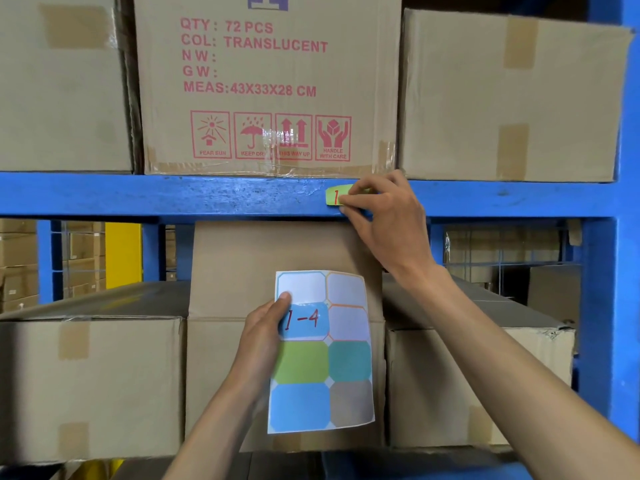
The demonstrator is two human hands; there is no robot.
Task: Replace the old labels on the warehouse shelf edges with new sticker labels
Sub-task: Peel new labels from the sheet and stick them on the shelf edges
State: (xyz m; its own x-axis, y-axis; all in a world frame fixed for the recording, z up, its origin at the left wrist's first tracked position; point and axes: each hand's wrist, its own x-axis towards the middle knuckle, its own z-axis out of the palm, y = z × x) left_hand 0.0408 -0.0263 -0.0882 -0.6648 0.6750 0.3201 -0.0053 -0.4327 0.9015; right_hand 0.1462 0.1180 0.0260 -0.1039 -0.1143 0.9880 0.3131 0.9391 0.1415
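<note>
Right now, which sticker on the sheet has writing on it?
The blue sticker marked "1-4", beside the left hand's thumb; the other stickers on the paper sheet are blank.

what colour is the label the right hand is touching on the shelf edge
Yellow-green label with red writing, under the right hand on the blue beam; head view.

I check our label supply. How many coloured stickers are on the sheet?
5: blue 1-4 sticker beside the left hand holding the sheet; green sticker and teal sticker below it; sky-blue sticker and grey sticker lowest. None hidden.

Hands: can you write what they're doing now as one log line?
right hand: fingers on green label, blue beam | left hand: holds sticker sheet
</note>
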